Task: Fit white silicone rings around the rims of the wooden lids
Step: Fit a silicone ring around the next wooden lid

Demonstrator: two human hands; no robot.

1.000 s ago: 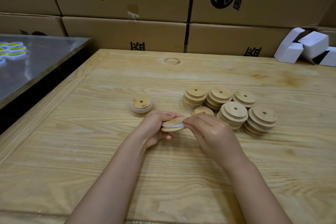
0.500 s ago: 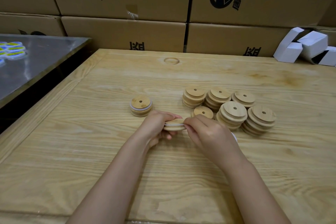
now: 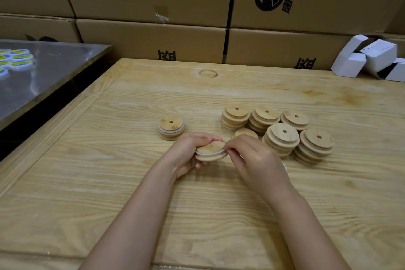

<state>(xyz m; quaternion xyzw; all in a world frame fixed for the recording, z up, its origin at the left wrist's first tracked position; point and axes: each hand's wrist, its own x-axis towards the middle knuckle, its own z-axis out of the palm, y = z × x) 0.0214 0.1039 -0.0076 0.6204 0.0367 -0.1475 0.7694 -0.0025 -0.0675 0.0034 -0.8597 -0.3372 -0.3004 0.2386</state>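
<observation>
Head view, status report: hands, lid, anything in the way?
Left hand grips wooden lid. Right hand pinches white silicone ring at lid's right edge, ring showing along front rim. Lid stacks sit to the right, not blocking.

Forearms, left hand [image 3: 186, 154] and right hand [image 3: 259, 160] are bare.

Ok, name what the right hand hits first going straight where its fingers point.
The wooden lid held by the left hand; the right hand pinches the white ring at its rim.
</observation>
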